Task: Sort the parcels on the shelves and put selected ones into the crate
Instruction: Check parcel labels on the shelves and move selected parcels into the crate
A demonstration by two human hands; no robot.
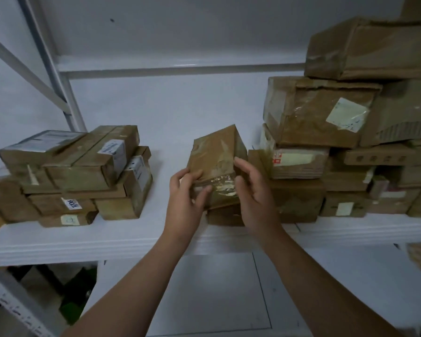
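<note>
Grip: my left hand [186, 190] curls its fingers over the near-left edge of a small brown cardboard parcel bound in clear tape [214, 156], thumb on the broad face. My right hand [254, 190] wraps the right edge. Both hands pinch it between them.

Position: the parcel is held clear above the white shelf board [107, 239], in the gap between the two piles. A low brown box [225, 216] sits on the shelf directly beneath it.

Orientation: broad face turned towards me. Long axis runs from near and low to far and high, with the far top corner leaning slightly right.

Surroundings: left stack of flat labelled cartons [78, 171] lies well apart from the parcel. Right stack of larger battered cartons [326, 142] stands just beside it.

Progress, as a judgement: early to middle. Both stacks are full, the crate is not in view, and this parcel appears to be under inspection. Choosing and crating are not yet done.
</note>
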